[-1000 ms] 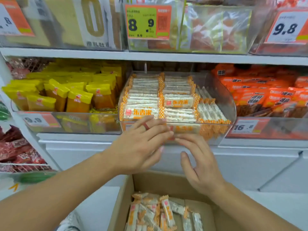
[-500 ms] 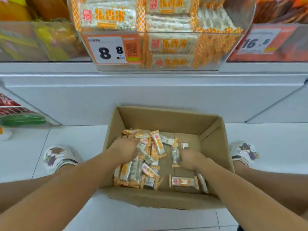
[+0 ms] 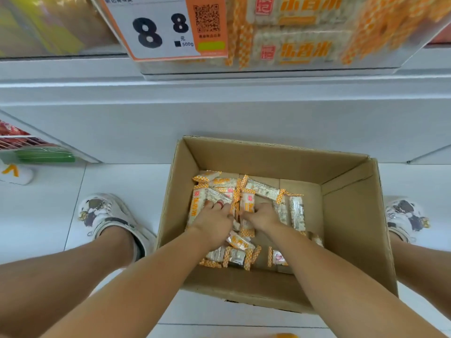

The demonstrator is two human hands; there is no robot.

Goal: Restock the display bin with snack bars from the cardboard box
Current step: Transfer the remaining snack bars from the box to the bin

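Note:
An open cardboard box [image 3: 268, 159] stands on the white floor between my feet. Several orange-and-white snack bars [image 3: 263, 189] lie loose on its bottom, mostly in the left half. Both my hands are down inside the box, close together on the pile. My left hand [image 3: 214, 220] has its fingers curled over bars on the left of the heap. My right hand [image 3: 263, 218] curls toward it around a bar in the middle. The clear display bin [image 3: 305, 52], stacked with the same bars, hangs over the shelf edge at the top of the view.
An 8.8 price tag [image 3: 158, 30] is fixed to the bin's front. The white shelf base [image 3: 219, 113] rises right behind the box. My shoes [image 3: 102, 213] [image 3: 405, 215] flank the box. A low rack with red packs [image 3: 14, 140] sits at the left.
My hands dropped from the display bin into the box, and have since drawn together over the pile. My view tilted down and moved closer to the box.

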